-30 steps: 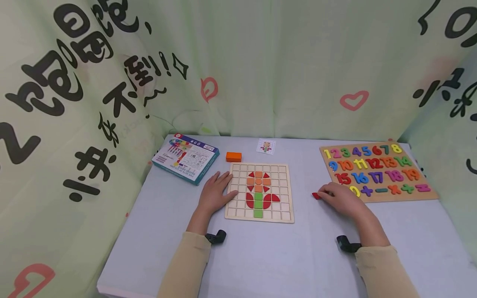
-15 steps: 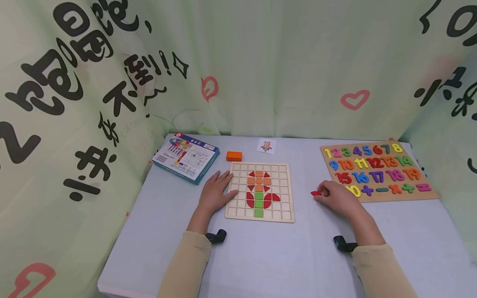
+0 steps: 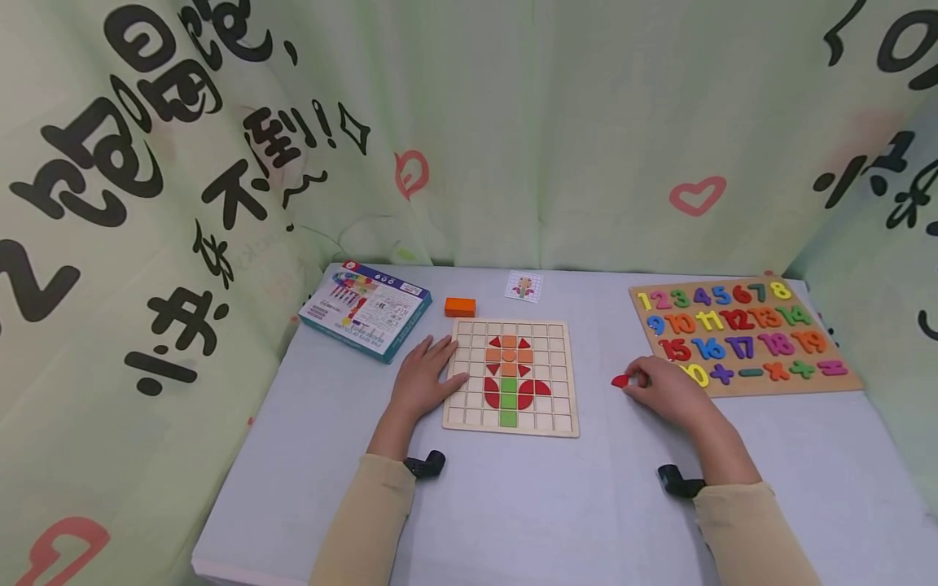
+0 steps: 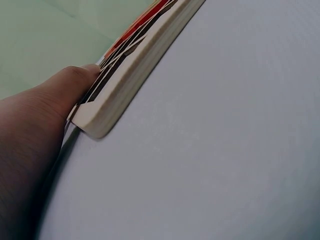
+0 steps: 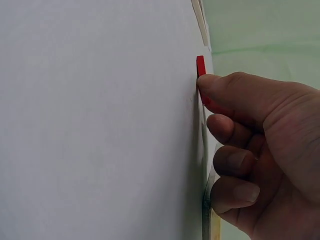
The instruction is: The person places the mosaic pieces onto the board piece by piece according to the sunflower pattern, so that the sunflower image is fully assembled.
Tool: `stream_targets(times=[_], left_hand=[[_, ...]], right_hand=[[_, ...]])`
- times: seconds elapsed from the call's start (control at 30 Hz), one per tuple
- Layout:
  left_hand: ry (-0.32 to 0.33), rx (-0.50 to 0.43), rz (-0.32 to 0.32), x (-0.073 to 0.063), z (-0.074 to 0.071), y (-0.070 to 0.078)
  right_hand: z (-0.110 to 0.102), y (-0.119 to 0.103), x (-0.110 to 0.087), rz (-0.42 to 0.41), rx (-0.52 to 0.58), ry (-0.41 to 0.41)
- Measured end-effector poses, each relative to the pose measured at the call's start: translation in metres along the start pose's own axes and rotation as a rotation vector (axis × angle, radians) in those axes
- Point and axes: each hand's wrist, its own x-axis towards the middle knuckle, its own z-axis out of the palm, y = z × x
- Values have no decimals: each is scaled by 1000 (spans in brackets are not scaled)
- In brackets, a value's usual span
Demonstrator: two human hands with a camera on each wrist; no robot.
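Observation:
A square wooden grid board [image 3: 557,411] lies mid-table, with orange, red and green pieces forming a flower on it. Along its left edge rests my left hand [image 3: 419,384], fingers spread and fairly straight. The left wrist view shows that thumb [image 4: 75,85] on the board's corner [image 4: 95,120]. My right hand [image 3: 670,392] is right of the board, at the near left corner of the number board. Between thumb and fingertips it pinches a small red puzzle piece [image 3: 620,381], low over the tablecloth. In the right wrist view the red piece's end [image 5: 201,65] sticks out past the thumb; the other fingers are curled.
A number board [image 3: 791,387] with colourful digits and signs lies at the right. Behind the grid board are an orange block [image 3: 460,308] and a small pattern card [image 3: 523,287]. A teal-edged box [image 3: 366,311] lies back left. Printed curtains [image 3: 601,130] surround the table.
My right hand has moved slightly left over the last second, and the red piece has turned a little in its fingers. My left hand stays on the grid board.

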Motion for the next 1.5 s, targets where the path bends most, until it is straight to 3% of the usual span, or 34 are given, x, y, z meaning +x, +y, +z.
stream_targets(times=[0.27,0.6,0.97,1.23,1.5], left_hand=[[0,-3,1,0,-1,0],[-8,-1,-3,0,-3,1],[-11,-7,-10,-1,-3,1],[-24,-1,-13,-1,-3,1],[-22,-2,-16,-1,-3,2]], right_hand=[[0,-10,2,1,27,11],[1,-41,10,-42,13,15],[12,-94,21,-115,43,-26],[30,-131,34,-199,29,-52],[47,-161,45,-234,33,-72]])
